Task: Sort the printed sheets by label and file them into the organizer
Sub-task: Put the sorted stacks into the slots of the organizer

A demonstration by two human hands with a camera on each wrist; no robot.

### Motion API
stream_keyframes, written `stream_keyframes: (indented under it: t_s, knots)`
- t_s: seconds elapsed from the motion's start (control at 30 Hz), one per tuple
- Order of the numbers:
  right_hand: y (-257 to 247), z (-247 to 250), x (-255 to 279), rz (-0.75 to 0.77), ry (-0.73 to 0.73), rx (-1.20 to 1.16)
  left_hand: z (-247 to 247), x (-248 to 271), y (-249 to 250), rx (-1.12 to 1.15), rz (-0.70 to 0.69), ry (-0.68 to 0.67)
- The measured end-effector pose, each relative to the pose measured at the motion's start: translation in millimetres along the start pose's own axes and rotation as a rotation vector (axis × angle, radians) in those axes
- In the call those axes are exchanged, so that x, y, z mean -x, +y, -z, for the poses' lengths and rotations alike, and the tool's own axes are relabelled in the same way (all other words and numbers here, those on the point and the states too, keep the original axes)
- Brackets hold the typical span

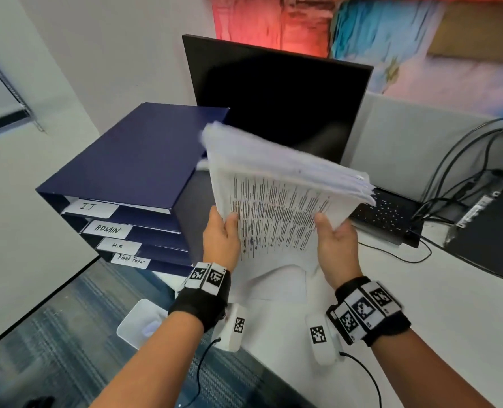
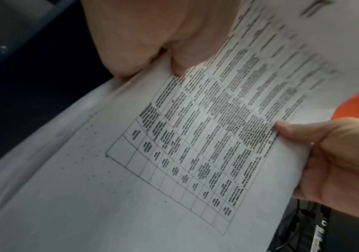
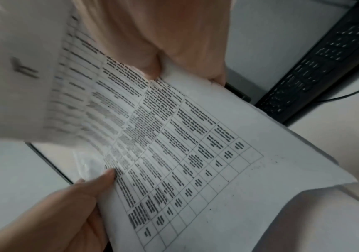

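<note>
Both hands, left hand (image 1: pixel 220 231) and right hand (image 1: pixel 335 240), pinch the stack of printed sheets (image 1: pixel 276 184) mid-air, right of the organizer (image 1: pixel 132 184). I'd judge sorting barely started; 4 labelled slots await.

Right hand (image 3: pixel 174 42) at the top of frame pinches the printed sheets (image 3: pixel 195 162), table side facing us; left hand (image 3: pixel 77 204) grips them at lower left. A black keyboard (image 3: pixel 325 68) sits upper right on the white desk (image 3: pixel 336 145).
</note>
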State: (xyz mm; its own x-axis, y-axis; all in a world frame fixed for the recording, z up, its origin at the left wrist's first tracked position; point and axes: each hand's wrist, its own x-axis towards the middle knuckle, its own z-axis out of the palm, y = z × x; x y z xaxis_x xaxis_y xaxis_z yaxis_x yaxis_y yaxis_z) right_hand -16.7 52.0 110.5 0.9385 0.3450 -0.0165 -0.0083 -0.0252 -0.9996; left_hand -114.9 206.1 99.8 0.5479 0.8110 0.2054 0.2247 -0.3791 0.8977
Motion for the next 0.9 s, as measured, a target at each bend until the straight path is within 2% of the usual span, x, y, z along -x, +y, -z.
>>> stream_keyframes:
  t_s: [0.1, 0.2, 0.4, 0.53, 0.6, 0.73, 0.9]
  knots:
    - [-5, -6, 3, 0.138, 0.017, -0.013, 2, 4, 14, -0.002, -0.096, -0.005]
    - [-8, -7, 4, 0.215, 0.000, -0.019, 6, 4, 14, 0.063, -0.101, 0.013]
    - [-7, -2, 1, 0.180, 0.010, 0.013, 18, -3, 16, 0.344, -0.001, -0.001]
    - [-14, -6, 3, 0.174, -0.016, 0.000, 14, -4, 24, 0.375, 0.008, -0.101]
    - [-20, -9, 3, 0.213, 0.002, 0.009, 13, -4, 33, 0.353, -0.015, -0.073]
    - [-32, -10, 4, 0.287, 0.000, 0.018, 19, -9, 50, 0.327, -0.191, 0.004]
    - [-38, -9, 0, 0.504, -0.006, 0.207, 28, -24, 54, 0.076, -0.463, 0.021]
